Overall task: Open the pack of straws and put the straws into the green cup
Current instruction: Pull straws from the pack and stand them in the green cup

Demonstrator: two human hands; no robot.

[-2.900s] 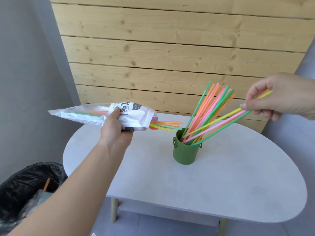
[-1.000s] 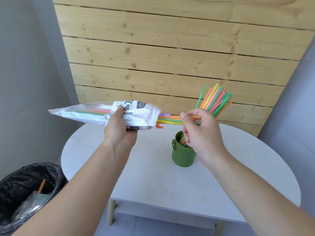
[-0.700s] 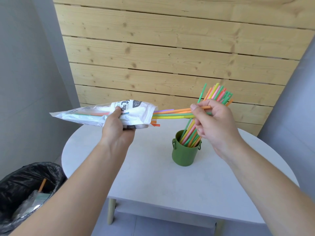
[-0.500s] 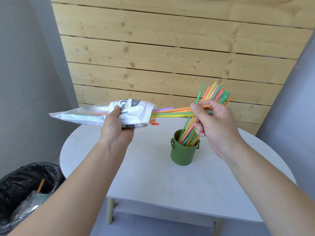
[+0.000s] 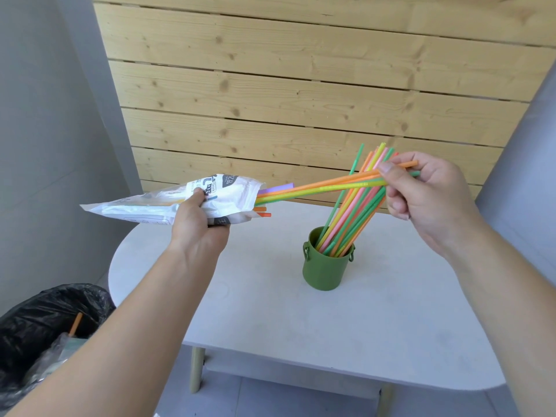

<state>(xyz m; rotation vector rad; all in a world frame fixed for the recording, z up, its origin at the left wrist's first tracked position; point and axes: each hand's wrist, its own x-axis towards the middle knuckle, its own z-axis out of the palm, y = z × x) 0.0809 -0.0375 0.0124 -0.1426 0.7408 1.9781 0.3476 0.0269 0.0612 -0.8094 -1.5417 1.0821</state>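
My left hand (image 5: 198, 227) grips the white plastic straw pack (image 5: 168, 203), held level above the table's left side with its open end facing right. Short orange and purple straw ends poke from that opening. My right hand (image 5: 427, 194) pinches a small bunch of orange, yellow and green straws (image 5: 319, 186), drawn most of the way out of the pack. Below them stands the green cup (image 5: 325, 269) on the table, with several coloured straws (image 5: 355, 206) leaning to the right in it.
The cup stands on a white rounded table (image 5: 301, 320) in front of a pale wooden plank wall (image 5: 301, 85). A bin lined with a black bag (image 5: 39, 329) stands on the floor at the lower left, with an orange straw and clear wrapping inside.
My right hand let go of straws in the cup, reached to the pack's mouth, pinched a new bunch and has pulled it out to the right and upward. The pack stayed in place.
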